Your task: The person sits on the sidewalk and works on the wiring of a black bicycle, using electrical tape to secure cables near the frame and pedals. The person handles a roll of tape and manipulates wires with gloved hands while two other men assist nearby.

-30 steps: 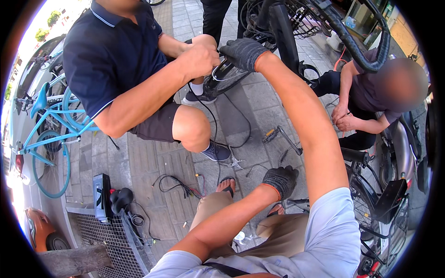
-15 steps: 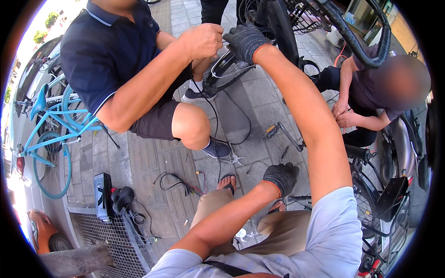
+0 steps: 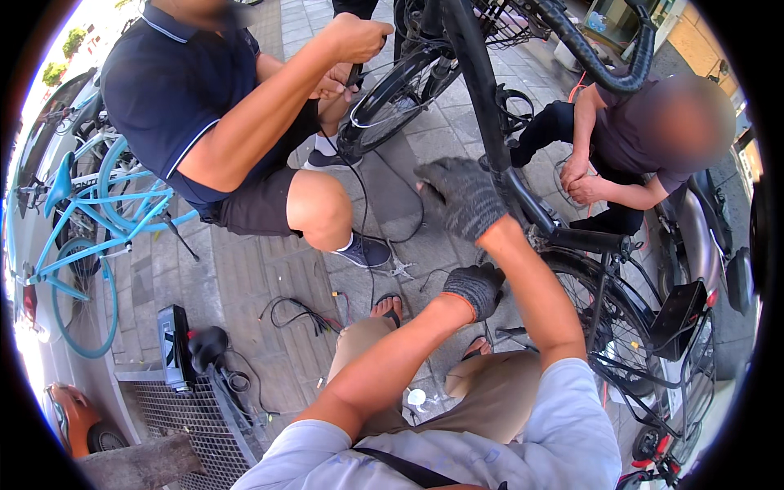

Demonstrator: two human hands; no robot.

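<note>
My left hand (image 3: 478,290), in a dark grey knitted glove with an orange cuff, is closed low beside the black bicycle (image 3: 480,90); whatever its fingers hold is hidden. Higher up, my gloved right hand (image 3: 464,198) is in the air just left of the bicycle's down tube, slightly blurred. Its fingers are loosely bent and apart from the thumb, with nothing visible between them. A thin black cable (image 3: 364,192) hangs from the hands of a person crouching at the left, who grips a small dark piece near the front wheel (image 3: 398,102).
A crouching person (image 3: 608,155) is at the right, hands together. Loose wires (image 3: 298,314) lie on the paving. At left are a black battery case (image 3: 174,347), a saddle (image 3: 208,349), a metal mesh (image 3: 184,416) and a light-blue bicycle (image 3: 98,204). A rear wheel (image 3: 572,286) is right of my hands.
My right hand has left the handlebar-side area beside the other person's hand and come down toward me. My left hand stays low and closed. The bicycle's front wheel now shows more fully.
</note>
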